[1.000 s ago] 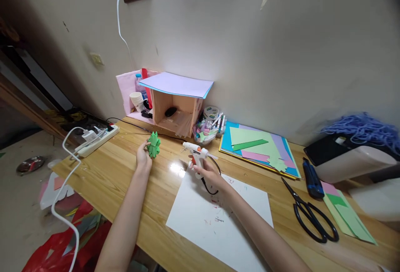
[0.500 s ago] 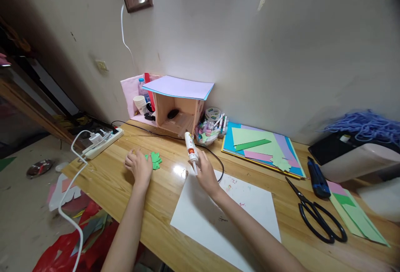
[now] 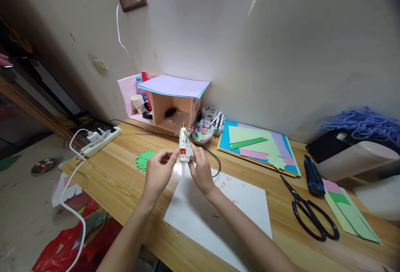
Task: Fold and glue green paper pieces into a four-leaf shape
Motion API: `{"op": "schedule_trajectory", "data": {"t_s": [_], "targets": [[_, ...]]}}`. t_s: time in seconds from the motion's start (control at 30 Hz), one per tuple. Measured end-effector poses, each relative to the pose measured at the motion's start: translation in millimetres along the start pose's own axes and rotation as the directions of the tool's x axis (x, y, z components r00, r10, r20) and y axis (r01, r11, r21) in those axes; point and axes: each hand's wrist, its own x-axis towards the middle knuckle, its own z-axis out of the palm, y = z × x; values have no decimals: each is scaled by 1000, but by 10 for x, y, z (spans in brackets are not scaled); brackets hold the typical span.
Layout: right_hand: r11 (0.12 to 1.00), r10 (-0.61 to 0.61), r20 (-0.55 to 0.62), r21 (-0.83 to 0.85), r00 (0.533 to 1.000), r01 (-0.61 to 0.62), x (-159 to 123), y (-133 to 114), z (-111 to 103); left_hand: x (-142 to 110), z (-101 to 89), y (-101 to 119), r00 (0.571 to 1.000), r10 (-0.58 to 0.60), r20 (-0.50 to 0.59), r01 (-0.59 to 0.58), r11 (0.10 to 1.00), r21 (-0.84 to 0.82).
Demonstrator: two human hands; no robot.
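Observation:
My right hand (image 3: 201, 170) is closed around a white hot glue gun (image 3: 184, 145), its nozzle pointing away from me and upward. A clear glue stick (image 3: 183, 169) sticks out of its rear end. My left hand (image 3: 159, 174) is pinched, thumb and forefinger together, with the fingertips against or right beside the left side of the gun's body. What they hold, if anything, is too small to make out. Left of the hands, a green paper cutout with jagged edges (image 3: 144, 160) lies on the wooden table (image 3: 131, 197). Under the right forearm is a white sheet (image 3: 243, 218) with coloured marks.
A box with a lilac paper roof (image 3: 175, 84) stands by the wall, beside a bowl of paper scraps (image 3: 203, 134). Coloured sheets (image 3: 256, 136), black scissors (image 3: 312, 213) and a blue cutter (image 3: 313, 176) lie right. A power strip (image 3: 101, 142) sits at the left edge.
My left hand has come away from beside the green cutout and moved right to the glue gun, its fingers now pinched. The gun has shifted slightly left and stands straighter.

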Motion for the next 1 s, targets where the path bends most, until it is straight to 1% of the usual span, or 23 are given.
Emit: {"op": "schedule_trajectory", "data": {"t_s": [0.1,0.2,0.27,0.37,0.43,0.5,0.63,0.77,0.83,0.9,1.0], "targets": [[997,-42,-6,-59,999,41,-2,27,-4,25,-8,89,1000,-3,30,2,1000,25],[988,-82,-3,-133,997,81,-4,73,-11,31,-25,112,1000,-6,31,4,998,66],[977,-105,4,-187,994,104,-4,108,-16,33,-46,114,999,-7,37,2,993,122],[959,-133,19,-252,991,133,-7,155,-17,43,-74,101,997,4,73,-20,976,215],[954,-140,34,-264,990,144,-11,180,-10,51,-83,74,995,15,95,-40,964,264],[957,-135,42,-255,990,142,-16,200,1,54,-85,43,996,34,85,-56,962,266],[968,-100,44,-228,994,107,-15,230,16,53,-99,29,995,99,6,-99,980,170],[976,-72,43,-205,996,79,-7,234,20,50,-107,112,986,147,-84,-142,988,60],[980,-62,40,-189,997,68,-6,225,15,50,-95,160,985,156,-76,-162,984,-74],[986,-40,38,-162,998,45,-8,211,5,58,-79,186,985,163,-56,-172,956,-238],[997,13,34,-79,999,-11,-4,187,-18,93,-69,169,992,115,-44,-122,895,-430]]}}
